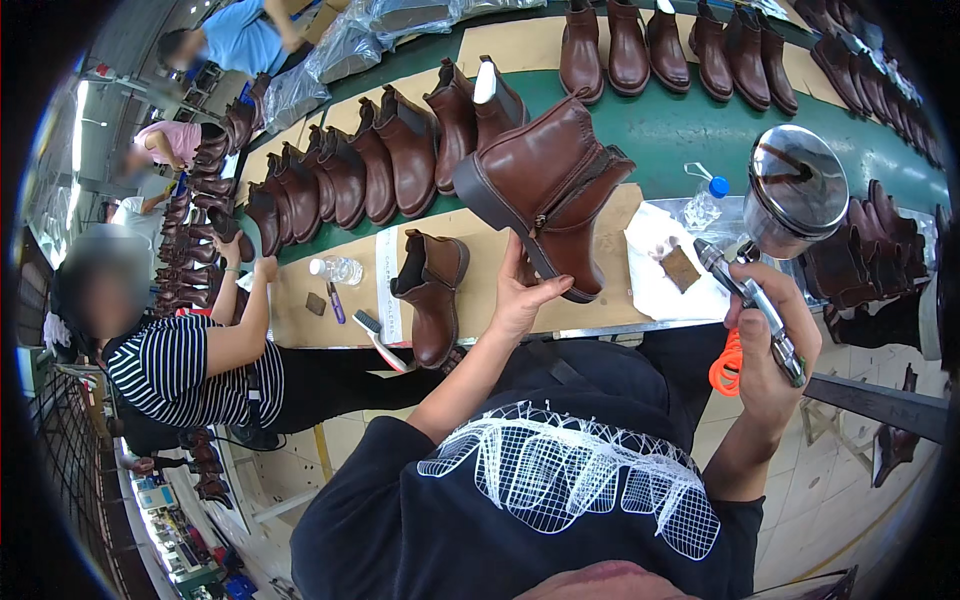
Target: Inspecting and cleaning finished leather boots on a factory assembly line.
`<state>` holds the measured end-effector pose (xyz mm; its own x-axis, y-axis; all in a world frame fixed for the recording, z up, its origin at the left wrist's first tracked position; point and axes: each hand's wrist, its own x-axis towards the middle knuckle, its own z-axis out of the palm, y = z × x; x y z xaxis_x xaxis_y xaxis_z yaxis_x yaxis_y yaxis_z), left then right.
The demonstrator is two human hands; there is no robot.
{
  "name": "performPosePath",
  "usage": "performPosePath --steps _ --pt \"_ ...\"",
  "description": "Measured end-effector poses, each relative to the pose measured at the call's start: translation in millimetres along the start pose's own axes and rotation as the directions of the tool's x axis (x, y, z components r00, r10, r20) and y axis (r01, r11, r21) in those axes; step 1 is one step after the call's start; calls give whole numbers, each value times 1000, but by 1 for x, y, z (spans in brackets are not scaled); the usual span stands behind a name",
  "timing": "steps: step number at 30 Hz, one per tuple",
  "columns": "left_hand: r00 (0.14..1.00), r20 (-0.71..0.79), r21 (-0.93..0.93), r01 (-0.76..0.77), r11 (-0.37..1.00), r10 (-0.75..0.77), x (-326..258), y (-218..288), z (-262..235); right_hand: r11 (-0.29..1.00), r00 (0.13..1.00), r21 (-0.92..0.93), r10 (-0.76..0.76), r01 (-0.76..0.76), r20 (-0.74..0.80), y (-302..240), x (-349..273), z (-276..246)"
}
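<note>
My left hand (522,292) is closed around a brown leather ankle boot (535,175), holding it up and tilted over the bench. A zipper runs down the boot's side, and its dark sole faces left. My right hand (770,345) grips a spray gun (735,278) with a round, shiny metal cup (797,205) on it. The gun's front end points toward the boot, some distance from it. An orange coiled hose (727,365) hangs beside that hand. Another brown boot (432,300) lies on the cardboard left of my left hand.
Rows of brown boots (395,150) line the green bench (640,125). On the cardboard (580,322) are a brush (380,340), a clear bottle (336,270) and a white cloth (655,240) bearing a brown pad (682,268). A blue-capped bottle (706,205) stands near the cup. A co-worker in stripes (185,365) handles a boot at left.
</note>
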<state>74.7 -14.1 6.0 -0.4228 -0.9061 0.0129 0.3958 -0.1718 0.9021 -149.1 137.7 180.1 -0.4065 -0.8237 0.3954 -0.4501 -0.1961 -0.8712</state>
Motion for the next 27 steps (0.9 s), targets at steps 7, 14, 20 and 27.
performPosePath --steps 7,14,20,27 --pt "998 18 52 -54 997 53 1 -6 -8 991 990 -22 130 -131 -50 16 -6 -6" --pt "994 93 136 -75 988 63 5 -12 -16 989 985 -2 150 -151 -83 21 -10 -14" --pt "638 755 -597 765 242 -155 9 20 -26 994 994 20 107 -106 -33 18 -10 -15" --pt "577 758 -603 797 9 -304 -5 -5 -26 992 993 54 110 -112 39 0 -8 -9"
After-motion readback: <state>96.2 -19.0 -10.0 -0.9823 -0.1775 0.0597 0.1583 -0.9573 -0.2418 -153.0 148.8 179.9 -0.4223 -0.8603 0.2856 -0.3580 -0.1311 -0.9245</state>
